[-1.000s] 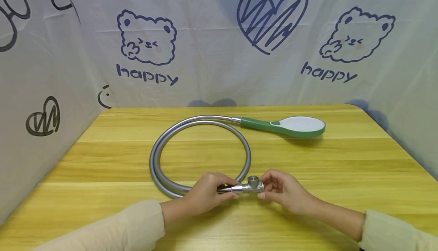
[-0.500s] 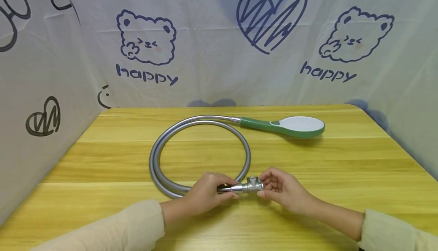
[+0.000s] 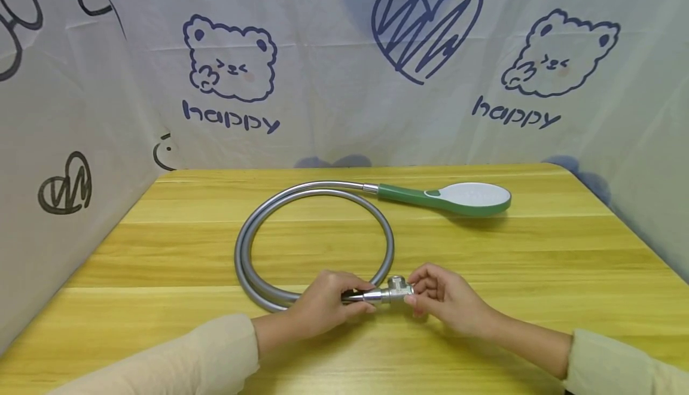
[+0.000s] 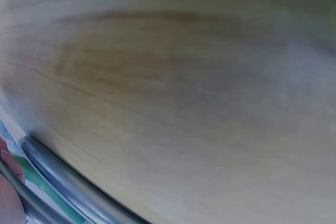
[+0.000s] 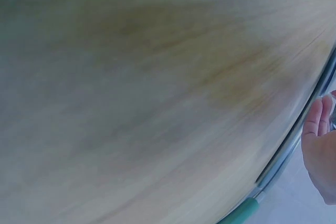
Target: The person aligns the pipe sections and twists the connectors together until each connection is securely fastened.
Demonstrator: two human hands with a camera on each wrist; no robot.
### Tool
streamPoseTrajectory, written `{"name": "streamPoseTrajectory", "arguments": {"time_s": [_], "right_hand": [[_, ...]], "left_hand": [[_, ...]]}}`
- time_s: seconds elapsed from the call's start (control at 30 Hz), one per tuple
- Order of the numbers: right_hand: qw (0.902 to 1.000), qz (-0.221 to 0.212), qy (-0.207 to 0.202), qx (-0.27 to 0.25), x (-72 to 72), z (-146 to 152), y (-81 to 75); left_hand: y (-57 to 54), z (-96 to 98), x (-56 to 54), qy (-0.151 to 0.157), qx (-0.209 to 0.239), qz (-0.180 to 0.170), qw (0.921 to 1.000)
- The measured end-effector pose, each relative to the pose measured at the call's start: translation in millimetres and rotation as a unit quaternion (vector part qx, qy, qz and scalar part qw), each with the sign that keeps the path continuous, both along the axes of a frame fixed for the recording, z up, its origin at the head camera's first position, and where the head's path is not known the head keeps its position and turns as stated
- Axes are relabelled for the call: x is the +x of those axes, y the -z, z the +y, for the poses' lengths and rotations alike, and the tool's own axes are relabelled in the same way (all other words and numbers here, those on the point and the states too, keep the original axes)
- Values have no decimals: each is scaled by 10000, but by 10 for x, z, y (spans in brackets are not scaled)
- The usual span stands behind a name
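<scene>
In the head view a grey metal shower hose lies coiled on the table. My left hand grips its near end, thumb and fingers either side of the chrome end nut. A T-shaped metal fitting sits against that nut, one branch pointing up. My right hand pinches the fitting's right end between thumb and fingers. Attached to the hose's far end is a green hand shower with a white face. The left wrist view catches the hose; the right wrist view shows my right hand at its edge.
Everything lies on a wood-grain table. A white curtain with blue drawings stands behind the table's far edge, and more such cloth hangs along the left and right sides.
The T-shaped fitting has turned about the hose's axis, its upper branch tipping away so that its opening no longer shows. The right fingers shifted slightly; the left hand stayed put.
</scene>
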State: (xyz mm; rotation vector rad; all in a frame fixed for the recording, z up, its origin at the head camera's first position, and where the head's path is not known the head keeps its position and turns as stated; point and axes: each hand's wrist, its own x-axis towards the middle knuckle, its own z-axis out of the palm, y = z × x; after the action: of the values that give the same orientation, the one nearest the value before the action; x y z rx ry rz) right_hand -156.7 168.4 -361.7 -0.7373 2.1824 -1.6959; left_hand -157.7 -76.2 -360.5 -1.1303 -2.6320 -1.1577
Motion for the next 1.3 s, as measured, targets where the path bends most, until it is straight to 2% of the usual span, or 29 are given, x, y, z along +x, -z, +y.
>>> {"name": "streamPoseTrajectory", "arguments": {"time_s": [0.2, 0.43, 0.63, 0.87, 1.3], "right_hand": [[10000, 79, -21, 29, 4, -8, 3], [9998, -113, -74, 128, 4, 10, -4], [9998, 89, -155, 113, 3, 6, 3], [9982, 461, 55, 372, 17, 9, -2], [9968, 548, 257, 529, 36, -1, -20]], "left_hand": [[13, 2, -3, 5, -3, 24, 10000], [13, -1, 1, -3, -17, -61, 10000], [15, -1, 3, -5, -13, -2, 10000], [23, -3, 4, 45, -38, 27, 10000], [30, -4, 3, 58, -61, 36, 10000]]}}
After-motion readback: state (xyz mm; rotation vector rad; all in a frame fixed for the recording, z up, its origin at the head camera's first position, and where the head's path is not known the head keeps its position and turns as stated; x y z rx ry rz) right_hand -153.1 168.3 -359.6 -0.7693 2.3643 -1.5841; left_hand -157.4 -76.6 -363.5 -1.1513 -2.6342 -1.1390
